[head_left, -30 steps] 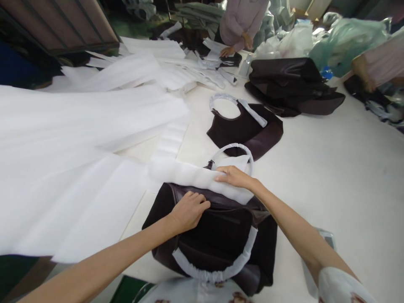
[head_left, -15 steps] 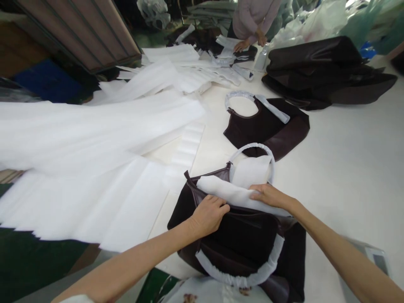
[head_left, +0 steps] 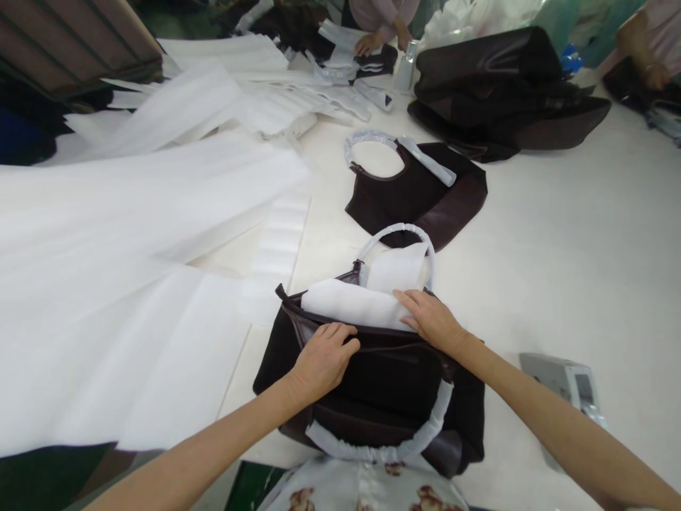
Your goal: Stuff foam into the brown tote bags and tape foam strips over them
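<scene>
A dark brown handbag [head_left: 383, 387] stands at the table's near edge, its top open. My left hand [head_left: 325, 358] is closed on the bag's front rim, fingers curled over the edge. A folded white foam sheet [head_left: 351, 301] sits inside the opening, partly above the rim. My right hand [head_left: 433, 323] rests with stretched fingers on the sheet's right end. Wrapped in white, the front handle [head_left: 383, 453] hangs down toward me and the back handle [head_left: 404, 228] stands up. Behind the back handle shows a white flap [head_left: 398, 268].
Stacked white foam sheets [head_left: 133, 206] cover the left side. A second handbag [head_left: 420, 188] lies flat beyond mine, with a dark pile of bags [head_left: 494, 92] behind it. A grey device [head_left: 567, 387] sits at right. Other people's hands [head_left: 372, 42] work at the far side.
The foam sheet has gone lower into the bag at its right end. My right hand has loosened from a grip to stretched fingers on it. The view has shifted right; my left hand keeps the rim.
</scene>
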Demonstrator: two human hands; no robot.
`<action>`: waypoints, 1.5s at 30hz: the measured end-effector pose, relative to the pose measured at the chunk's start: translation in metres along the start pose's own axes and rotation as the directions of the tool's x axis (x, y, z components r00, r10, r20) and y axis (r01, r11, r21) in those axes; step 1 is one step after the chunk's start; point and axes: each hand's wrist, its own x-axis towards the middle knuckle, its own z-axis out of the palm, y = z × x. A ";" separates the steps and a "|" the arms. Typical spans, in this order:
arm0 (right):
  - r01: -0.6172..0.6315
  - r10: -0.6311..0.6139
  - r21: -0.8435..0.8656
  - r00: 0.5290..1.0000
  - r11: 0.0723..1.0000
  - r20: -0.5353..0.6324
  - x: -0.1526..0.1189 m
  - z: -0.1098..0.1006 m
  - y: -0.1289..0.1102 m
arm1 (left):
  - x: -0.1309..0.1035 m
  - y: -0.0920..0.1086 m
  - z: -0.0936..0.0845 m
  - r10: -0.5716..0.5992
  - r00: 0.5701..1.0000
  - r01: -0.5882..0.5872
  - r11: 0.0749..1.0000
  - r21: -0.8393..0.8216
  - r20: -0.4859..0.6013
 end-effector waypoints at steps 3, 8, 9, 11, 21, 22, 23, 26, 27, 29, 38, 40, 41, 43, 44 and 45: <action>0.039 -0.047 -0.105 0.996 0.994 -0.072 -0.002 -0.001 -0.005 | -0.001 0.001 0.000 0.009 1.000 -0.009 1.000 0.001 0.013; 0.084 -0.106 -0.151 0.985 0.985 -0.140 -0.002 -0.009 -0.013 | 0.000 0.002 -0.005 -0.010 0.997 0.010 1.000 0.008 0.076; 0.082 -0.092 -0.100 0.990 0.992 -0.103 -0.001 -0.014 -0.012 | 0.000 0.002 -0.007 -0.014 0.994 0.014 1.000 0.000 0.105; 0.041 -0.044 0.069 0.998 0.997 0.044 0.003 -0.029 -0.005 | 0.001 0.001 -0.011 -0.003 0.987 0.009 0.999 -0.034 0.161; -0.145 -0.025 0.715 0.975 0.684 0.221 0.054 -0.101 0.004 | 0.004 -0.005 -0.017 0.045 0.978 -0.015 0.990 -0.142 0.204; -0.136 -0.062 0.701 0.967 0.700 0.249 0.060 -0.095 -0.001 | 0.004 -0.005 -0.017 0.046 0.978 -0.016 0.989 -0.148 0.201; -0.126 -0.102 0.681 0.953 0.722 0.285 0.064 -0.089 -0.005 | 0.003 -0.005 -0.018 0.049 0.979 -0.018 0.988 -0.152 0.200; -0.123 -0.187 0.615 0.891 0.779 0.415 0.067 -0.069 -0.012 | -0.003 -0.009 -0.025 0.059 0.979 -0.028 0.987 -0.156 0.196; -0.137 -0.188 0.592 0.871 0.794 0.454 0.064 -0.064 -0.011 | -0.007 -0.012 -0.028 0.056 0.980 -0.027 0.988 -0.150 0.191; -0.175 -0.148 0.545 0.855 0.820 0.496 0.056 -0.060 -0.006 | -0.016 -0.019 -0.035 0.042 0.985 -0.019 0.991 -0.135 0.166; -0.110 -0.135 0.432 0.856 0.895 0.499 0.046 -0.056 -0.011 | -0.014 -0.064 -0.048 -0.571 0.814 0.451 0.736 -0.505 -0.105; -0.117 -0.140 0.449 0.856 0.886 0.498 0.048 -0.052 -0.014 | -0.006 -0.071 -0.050 -0.592 0.806 0.502 0.672 -0.544 0.012; -0.136 -0.134 0.469 0.857 0.873 0.497 0.047 -0.051 -0.012 | -0.004 -0.073 -0.052 -0.578 0.813 0.520 0.660 -0.542 0.076; -0.195 -0.114 0.519 0.856 0.832 0.504 0.041 -0.048 -0.003 | -0.001 -0.076 -0.055 -0.547 0.823 0.541 0.674 -0.502 0.153; -0.233 -0.098 0.540 0.852 0.808 0.515 0.035 -0.047 0.005 | -0.001 -0.077 -0.057 -0.535 0.829 0.544 0.703 -0.458 0.165; -0.278 -0.078 0.557 0.844 0.783 0.531 0.028 -0.046 0.013 | -0.001 -0.077 -0.058 -0.524 0.836 0.542 0.740 -0.398 0.164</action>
